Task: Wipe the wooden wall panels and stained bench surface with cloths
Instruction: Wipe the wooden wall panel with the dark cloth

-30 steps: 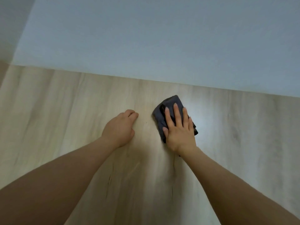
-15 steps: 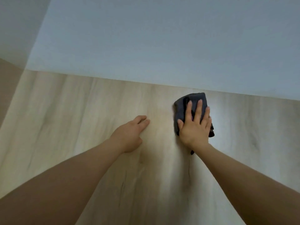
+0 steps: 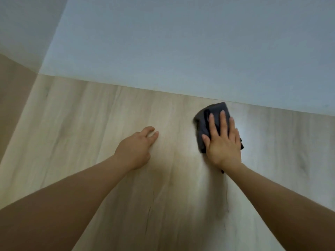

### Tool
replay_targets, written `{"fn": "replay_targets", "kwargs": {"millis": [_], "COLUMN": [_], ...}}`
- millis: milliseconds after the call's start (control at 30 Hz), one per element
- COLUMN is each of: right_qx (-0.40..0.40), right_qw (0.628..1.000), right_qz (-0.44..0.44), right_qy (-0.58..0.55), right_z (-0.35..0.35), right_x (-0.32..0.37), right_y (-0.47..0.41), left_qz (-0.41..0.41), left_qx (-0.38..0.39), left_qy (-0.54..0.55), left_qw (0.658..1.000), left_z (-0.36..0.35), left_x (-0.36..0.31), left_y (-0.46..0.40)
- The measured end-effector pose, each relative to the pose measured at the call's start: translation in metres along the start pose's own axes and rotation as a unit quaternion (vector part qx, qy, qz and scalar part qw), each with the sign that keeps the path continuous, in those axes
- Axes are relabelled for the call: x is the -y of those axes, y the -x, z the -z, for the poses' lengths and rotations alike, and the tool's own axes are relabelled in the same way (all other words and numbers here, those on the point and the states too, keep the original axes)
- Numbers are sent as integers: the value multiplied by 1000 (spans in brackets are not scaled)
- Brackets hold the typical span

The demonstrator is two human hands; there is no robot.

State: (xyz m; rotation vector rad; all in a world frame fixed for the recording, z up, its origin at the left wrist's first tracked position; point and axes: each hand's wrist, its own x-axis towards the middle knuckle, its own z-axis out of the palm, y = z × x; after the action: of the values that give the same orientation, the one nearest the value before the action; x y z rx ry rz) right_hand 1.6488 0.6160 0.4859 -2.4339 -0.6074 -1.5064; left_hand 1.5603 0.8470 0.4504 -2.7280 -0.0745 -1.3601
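Note:
A light wooden wall panel (image 3: 90, 124) with pale grain fills the lower part of the view. My right hand (image 3: 223, 144) presses a folded dark grey cloth (image 3: 204, 124) flat against the panel, fingers straight, just below the panel's top edge. My left hand (image 3: 136, 147) rests on the panel to the left of the cloth, fingers loosely bent, holding nothing. Both forearms reach up from the bottom of the view.
Above the panel runs a plain white wall (image 3: 181, 42). At the left a corner meets a darker side panel (image 3: 12, 91) with white wall above it.
My right hand has slid the cloth to the right and up towards the panel's top edge. My left hand followed to the right, and its fingers have loosened.

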Motion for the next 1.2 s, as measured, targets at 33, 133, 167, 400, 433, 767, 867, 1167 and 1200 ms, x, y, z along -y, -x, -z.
{"fn": "replay_targets", "kwargs": {"millis": [33, 133, 167, 400, 433, 767, 867, 1167, 1200], "right_qx": [-15, -15, -5, 71, 70, -1, 62, -28, -37], "right_qw": [1000, 1000, 1000, 977, 977, 999, 991, 965, 973], "right_qz": [-22, -2, 24, 195, 197, 39, 117, 69, 68], "right_qy": [-9, -25, -19, 40, 50, -31, -18, -253, -217], "right_z": [0, 0, -2, -23, -21, -18, -27, 21, 20], "right_x": [9, 48, 61, 85, 73, 83, 101, 25, 9], "right_y": [-10, -44, -50, -16, -15, -27, -10, 11, 21], "left_qz": [-6, -19, -22, -18, -17, 8, -16, 218, 247], "left_qx": [-5, 4, 6, 9, 14, -141, -201, -115, -106], "left_qy": [-10, -10, -1, 82, 79, 183, 301, 357, 339], "left_qw": [1000, 1000, 1000, 996, 997, 973, 932, 901, 901], "left_z": [1, -1, -2, 1, 0, 0, 8, 4, 4], "left_x": [1, 7, 9, 16, 16, 23, 1, -68, -77], "left_y": [-1, -2, -3, 6, 8, 17, 8, -40, -47]}}
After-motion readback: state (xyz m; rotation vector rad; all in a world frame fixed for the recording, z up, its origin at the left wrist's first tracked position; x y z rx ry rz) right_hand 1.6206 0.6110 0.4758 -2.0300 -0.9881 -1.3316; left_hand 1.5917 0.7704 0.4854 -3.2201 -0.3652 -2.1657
